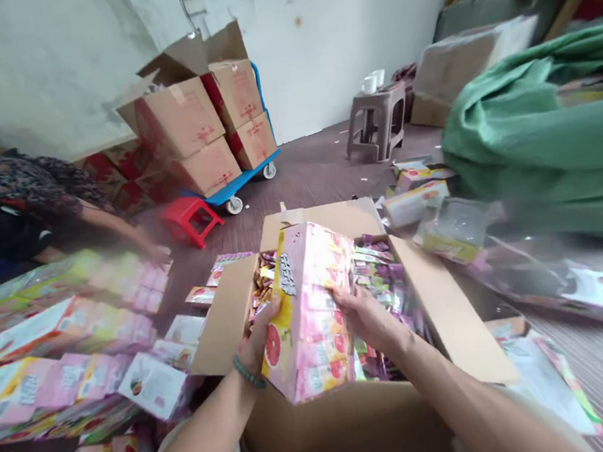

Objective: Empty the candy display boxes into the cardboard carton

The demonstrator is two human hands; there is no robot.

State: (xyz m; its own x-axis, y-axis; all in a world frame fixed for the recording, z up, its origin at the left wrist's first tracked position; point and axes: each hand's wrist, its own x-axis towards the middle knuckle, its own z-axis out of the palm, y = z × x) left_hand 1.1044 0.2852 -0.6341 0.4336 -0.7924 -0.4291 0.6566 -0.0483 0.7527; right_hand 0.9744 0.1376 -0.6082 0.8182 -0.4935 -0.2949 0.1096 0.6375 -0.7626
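Tilted between my two hands is a pink and yellow display box point(291, 316) with grapefruit pictures, its open side showing rows of pink sachets. My left hand point(264, 338), with a green bead bracelet at the wrist, grips its left side. On the right edge, my right hand point(366, 314) presses its fingers against the box and sachets. Below it stands an open cardboard carton point(438, 297), flaps folded out, holding many loose sachets point(380, 275) in purple, green and orange wrappers.
Rows of similar display boxes point(39, 386) lie at left, where another person point(25, 196) bends over them. Behind are a red stool point(190, 222), a blue trolley point(243, 182) with cartons, and a grey stool point(377, 123). Emptied packaging point(542, 283) and a green cloth point(551, 141) lie at right.
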